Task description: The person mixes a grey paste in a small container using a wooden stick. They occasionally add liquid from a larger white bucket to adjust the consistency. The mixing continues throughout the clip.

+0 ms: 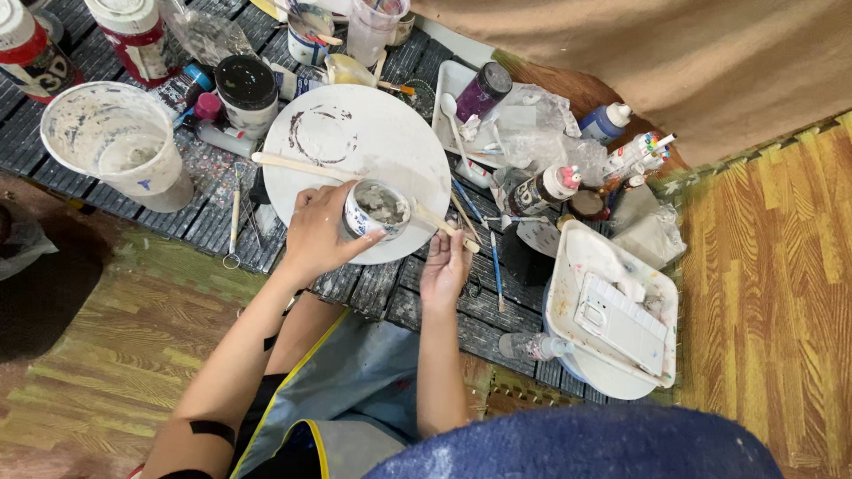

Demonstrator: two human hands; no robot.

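My left hand (318, 232) grips a small white cup with blue pattern (374, 211), filled with grey paste, held over the near edge of a round white board (373, 142). My right hand (445, 266) holds a wooden stick (437, 223) whose other end sits in the cup. Another long wooden stick (297, 166) lies across the round board, which carries a dark ring stain.
A big paint-smeared white bucket (120, 142) stands at the left. Bottles, jars and brushes crowd the dark slatted mat (479, 310). A white tray with a tile (617, 315) sits at the right, a clear bottle (531, 346) beside it. Wood-patterned floor mats surround.
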